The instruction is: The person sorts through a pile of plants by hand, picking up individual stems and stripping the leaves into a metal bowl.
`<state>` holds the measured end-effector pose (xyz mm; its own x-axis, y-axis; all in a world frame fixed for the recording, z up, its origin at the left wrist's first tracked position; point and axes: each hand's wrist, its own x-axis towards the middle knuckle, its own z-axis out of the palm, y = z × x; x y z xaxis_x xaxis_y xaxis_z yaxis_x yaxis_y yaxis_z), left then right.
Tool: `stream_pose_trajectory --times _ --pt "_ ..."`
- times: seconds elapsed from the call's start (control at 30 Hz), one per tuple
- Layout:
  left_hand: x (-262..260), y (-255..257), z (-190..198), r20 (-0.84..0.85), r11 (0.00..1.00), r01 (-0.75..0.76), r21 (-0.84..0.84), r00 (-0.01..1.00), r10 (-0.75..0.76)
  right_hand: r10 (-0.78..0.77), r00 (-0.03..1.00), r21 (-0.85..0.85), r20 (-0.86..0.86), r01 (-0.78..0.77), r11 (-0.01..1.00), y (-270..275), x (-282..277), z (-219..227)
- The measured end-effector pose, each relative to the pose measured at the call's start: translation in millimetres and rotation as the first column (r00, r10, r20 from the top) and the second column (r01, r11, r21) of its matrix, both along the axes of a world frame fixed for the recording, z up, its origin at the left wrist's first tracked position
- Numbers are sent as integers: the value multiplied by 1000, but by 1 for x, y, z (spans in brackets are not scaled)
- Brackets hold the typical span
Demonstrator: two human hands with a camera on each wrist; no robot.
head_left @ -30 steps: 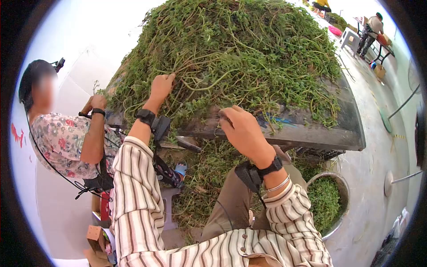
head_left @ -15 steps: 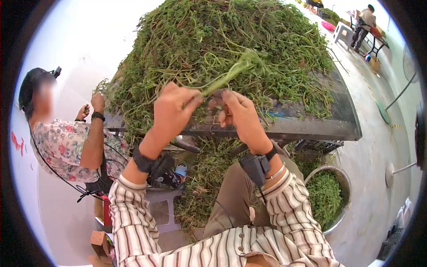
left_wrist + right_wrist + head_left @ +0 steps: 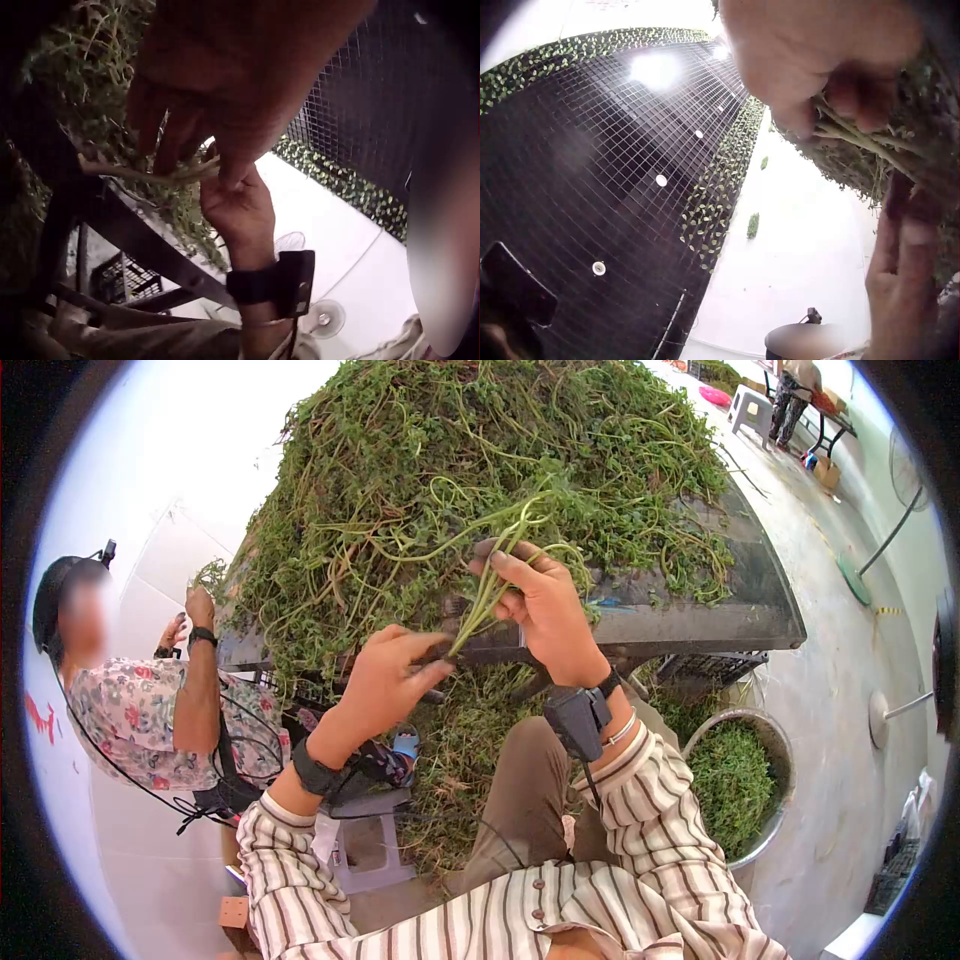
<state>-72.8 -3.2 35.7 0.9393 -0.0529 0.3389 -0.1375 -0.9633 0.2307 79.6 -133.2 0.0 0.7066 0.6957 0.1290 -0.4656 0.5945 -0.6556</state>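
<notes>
A small bunch of long green stems (image 3: 487,592) with leafy tops is held between both hands, in front of a big heap of leafy greens (image 3: 400,480). My right hand (image 3: 550,610) grips the bunch around its middle, thumb laid over the stems. Lower down, my left hand (image 3: 385,680) pinches the bare stem ends between thumb and fingers, which are slightly blurred. In the left wrist view the stems (image 3: 139,174) pass under the left fingers. The right wrist view shows stems (image 3: 866,139) coming out from under the right hand (image 3: 817,52).
The heap covers most of a dark table (image 3: 690,638). More greens (image 3: 455,780) lie on the floor beneath. At right stands a round metal tub (image 3: 789,780) holding greens, near a black crate (image 3: 710,668). A person in a floral shirt (image 3: 140,700) sits at left, near a plastic stool (image 3: 375,870).
My left hand left the heap with a bunch of stems and met the right hand. The right hand now grips the bunch, and the left has moved down toward the stem ends.
</notes>
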Motion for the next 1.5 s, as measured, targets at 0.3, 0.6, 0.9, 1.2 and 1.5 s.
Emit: stream_pose_trajectory --times 0.3,0.6,0.9,1.2,1.5 --pt "26 -6 11 -375 588 -248 -770 921 -102 202 979 31 -32 -201 979 -6 -13 7" --pt "9 6 -1 -165 855 -85 -512 986 -1 -18 954 65 -298 39 997 -8 3 3" --pt "6 30 62 -122 603 -293 -742 944 308 30 971 117 -238 -2 993 -8 19 -4" --pt "58 32 73 -13 374 -88 -923 980 197 40 992 22 -120 -38 999 -6 14 -5" --pt "84 32 22 50 -84 59 -995 993 110 29 999 7 25 -30 1000 -13 0 6"
